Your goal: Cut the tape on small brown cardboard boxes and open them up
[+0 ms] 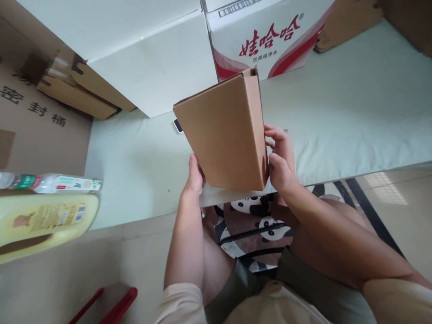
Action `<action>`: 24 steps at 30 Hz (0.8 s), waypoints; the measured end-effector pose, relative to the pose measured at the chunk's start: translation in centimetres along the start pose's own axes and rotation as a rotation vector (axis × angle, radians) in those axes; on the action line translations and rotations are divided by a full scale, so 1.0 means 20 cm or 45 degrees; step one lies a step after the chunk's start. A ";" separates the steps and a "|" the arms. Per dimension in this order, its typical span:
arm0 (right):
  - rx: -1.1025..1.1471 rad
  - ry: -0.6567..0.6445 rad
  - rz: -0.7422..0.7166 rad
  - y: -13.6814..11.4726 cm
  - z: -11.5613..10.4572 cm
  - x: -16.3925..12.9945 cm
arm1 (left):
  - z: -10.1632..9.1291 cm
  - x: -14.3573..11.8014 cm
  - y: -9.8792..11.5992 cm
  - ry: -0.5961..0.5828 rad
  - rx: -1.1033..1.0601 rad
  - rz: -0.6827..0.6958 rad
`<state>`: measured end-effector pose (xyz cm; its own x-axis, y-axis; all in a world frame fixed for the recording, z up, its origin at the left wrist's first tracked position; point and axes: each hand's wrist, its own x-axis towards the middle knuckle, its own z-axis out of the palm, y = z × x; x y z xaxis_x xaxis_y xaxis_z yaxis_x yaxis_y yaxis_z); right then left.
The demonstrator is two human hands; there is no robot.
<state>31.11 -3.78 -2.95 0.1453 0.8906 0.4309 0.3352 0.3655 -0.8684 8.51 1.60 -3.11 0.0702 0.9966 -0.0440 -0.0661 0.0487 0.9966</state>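
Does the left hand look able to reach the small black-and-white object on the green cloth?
Probably not: the left hand holds a brown cardboard box, which partly hides that object.

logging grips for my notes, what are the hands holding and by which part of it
A brown cardboard box, held by its lower left edge in the left hand; the right hand is at its right side, grip unclear.
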 end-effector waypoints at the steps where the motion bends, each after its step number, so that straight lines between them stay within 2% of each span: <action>1: 0.050 0.012 -0.013 -0.01 0.00 0.00 | -0.01 0.00 0.00 -0.005 -0.019 -0.012; 5: 0.092 -0.026 -0.035 -0.04 -0.01 0.01 | -0.05 0.01 -0.02 -0.042 -0.078 -0.163; 8: 0.111 -0.024 -0.105 -0.07 -0.03 0.01 | -0.07 0.01 -0.03 -0.090 -0.005 -0.363; 11: 0.065 -0.013 -0.123 -0.10 -0.05 0.02 | -0.07 0.01 -0.02 -0.226 0.167 -0.527; 13: 0.034 -0.008 -0.126 -0.11 -0.06 0.02 | -0.06 0.01 -0.02 -0.324 0.253 -0.524; 14: 0.026 -0.022 -0.131 -0.12 -0.06 0.03 | -0.06 0.01 -0.02 -0.307 0.280 -0.468; 16: 0.013 -0.112 -0.155 -0.12 -0.06 0.04 | -0.06 0.02 -0.01 -0.109 0.314 -0.236; 18: 0.022 -0.251 -0.210 -0.12 -0.05 0.05 | -0.06 0.03 0.01 0.143 0.319 0.111; 19: 0.037 -0.322 -0.238 -0.12 -0.05 0.05 | -0.06 0.03 0.02 0.214 0.320 0.306; 20: 0.058 -0.386 -0.261 -0.12 -0.04 0.05 | -0.06 0.03 0.04 0.227 0.341 0.495; 22: 0.097 -0.484 -0.278 -0.12 -0.03 0.06 | -0.06 0.02 0.08 0.123 0.467 0.782; 24: 0.119 -0.537 -0.270 -0.13 -0.03 0.06 | -0.05 0.00 0.11 0.017 0.630 0.893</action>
<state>31.01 -3.88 0.00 -0.3142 0.8188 0.4805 0.2284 0.5565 -0.7989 7.36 1.80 -0.96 0.1638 0.7861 0.5961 0.3521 -0.6110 0.7090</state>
